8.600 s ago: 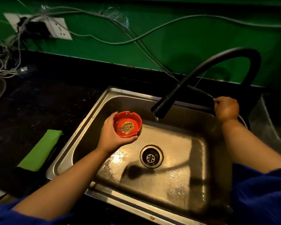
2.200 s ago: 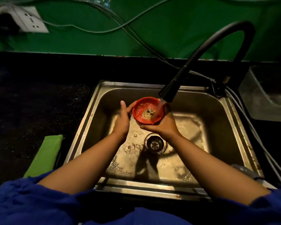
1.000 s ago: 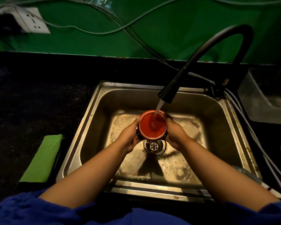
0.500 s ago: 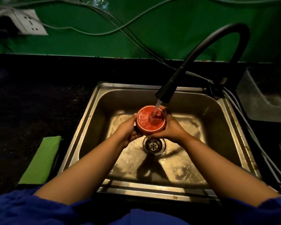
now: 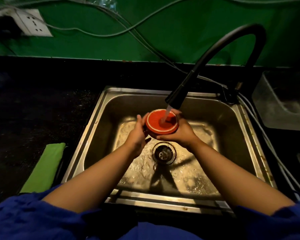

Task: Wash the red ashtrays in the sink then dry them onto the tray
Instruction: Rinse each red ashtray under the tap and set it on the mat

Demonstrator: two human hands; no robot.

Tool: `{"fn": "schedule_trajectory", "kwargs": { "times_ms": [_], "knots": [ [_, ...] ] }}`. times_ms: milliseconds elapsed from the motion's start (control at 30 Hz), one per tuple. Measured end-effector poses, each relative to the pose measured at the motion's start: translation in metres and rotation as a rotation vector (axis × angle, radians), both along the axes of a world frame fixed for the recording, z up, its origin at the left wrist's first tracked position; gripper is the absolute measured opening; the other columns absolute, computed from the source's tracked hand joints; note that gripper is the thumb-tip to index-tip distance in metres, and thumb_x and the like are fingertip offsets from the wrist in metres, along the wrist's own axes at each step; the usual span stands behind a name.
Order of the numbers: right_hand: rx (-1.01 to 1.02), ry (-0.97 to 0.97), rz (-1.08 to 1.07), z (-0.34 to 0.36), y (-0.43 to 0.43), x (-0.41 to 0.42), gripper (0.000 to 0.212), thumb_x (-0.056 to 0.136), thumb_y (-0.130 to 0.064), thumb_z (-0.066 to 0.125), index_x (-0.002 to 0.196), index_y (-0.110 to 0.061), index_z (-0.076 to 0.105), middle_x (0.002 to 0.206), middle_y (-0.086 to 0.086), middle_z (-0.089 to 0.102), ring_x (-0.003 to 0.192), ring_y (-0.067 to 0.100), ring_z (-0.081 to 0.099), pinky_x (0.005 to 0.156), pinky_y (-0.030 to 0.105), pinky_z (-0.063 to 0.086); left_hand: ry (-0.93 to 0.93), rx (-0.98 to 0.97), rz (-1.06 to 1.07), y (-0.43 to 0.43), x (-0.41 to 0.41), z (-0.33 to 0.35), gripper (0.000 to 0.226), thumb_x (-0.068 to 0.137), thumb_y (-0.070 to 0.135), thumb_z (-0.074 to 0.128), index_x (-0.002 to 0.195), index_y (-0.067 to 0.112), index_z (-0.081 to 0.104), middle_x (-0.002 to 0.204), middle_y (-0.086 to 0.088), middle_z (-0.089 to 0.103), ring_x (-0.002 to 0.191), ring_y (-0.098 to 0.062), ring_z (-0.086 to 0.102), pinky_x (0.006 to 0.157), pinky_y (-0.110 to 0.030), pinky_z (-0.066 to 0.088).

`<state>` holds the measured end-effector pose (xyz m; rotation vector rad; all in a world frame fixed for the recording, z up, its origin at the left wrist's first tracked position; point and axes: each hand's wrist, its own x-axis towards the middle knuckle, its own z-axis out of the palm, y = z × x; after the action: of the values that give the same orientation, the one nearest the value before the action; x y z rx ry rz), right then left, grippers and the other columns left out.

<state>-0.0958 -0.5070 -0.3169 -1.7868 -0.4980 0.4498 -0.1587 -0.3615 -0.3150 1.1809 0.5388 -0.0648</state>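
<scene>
Steel sink (image 5: 92, 135) fills the middle, basin wet and shining, and the black faucet (image 5: 220, 49) arches in from the sink's back right corner, water running from its nozzle. Over the middle of the sink, both hands are on the job: the right hand (image 5: 179, 133) cups from below, fingers curled up round the far edge, and the left hand (image 5: 138, 135) presses in from the left side, thumb up along the rim. Between them sits the red ashtray (image 5: 156, 123), flipped base-up and tilted, the stream landing right on its underside. Directly below it, the drain (image 5: 163, 152) in the sink floor.
</scene>
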Motion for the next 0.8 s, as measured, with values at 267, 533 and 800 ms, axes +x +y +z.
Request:
{"fn": "schedule_trajectory", "kwargs": {
  "times_ms": [267,533,800],
  "knots": [
    [-0.029,-0.104,-0.024,-0.021,-0.003,-0.008,0.095,0.046,-0.017,0.094,0.123,-0.022,0.040,0.120,-0.009,0.051,0.114,0.008,0.051,0.098,0.018,0.039,0.006,-0.002,-0.015,-0.001,-0.009,-0.021,0.064,0.093,0.059,0.002,0.136,0.034,0.043,0.136,0.001,0.052,0.132,-0.016,0.039,0.113,-0.047,0.022],
    [-0.022,-0.087,-0.023,-0.008,-0.002,0.006,0.092,0.048,-0.015,0.093,0.122,-0.022,0.039,0.111,-0.016,0.052,0.103,-0.007,0.051,0.089,0.005,0.040,-0.004,0.095,-0.044,0.002,0.007,-0.009,0.067,0.093,0.059,-0.001,0.139,0.033,0.039,0.144,0.001,0.044,0.137,-0.017,0.030,0.112,-0.047,0.017],
    [-0.063,-0.043,0.065,-0.014,0.003,0.014,0.096,0.051,-0.017,0.092,0.128,-0.024,0.035,0.121,-0.007,0.049,0.111,0.008,0.050,0.086,0.009,0.038,0.019,0.123,0.005,0.009,-0.001,-0.016,0.068,0.092,0.061,0.001,0.135,0.033,0.045,0.142,-0.001,0.045,0.137,-0.019,0.031,0.113,-0.050,0.018]
  ]
}}
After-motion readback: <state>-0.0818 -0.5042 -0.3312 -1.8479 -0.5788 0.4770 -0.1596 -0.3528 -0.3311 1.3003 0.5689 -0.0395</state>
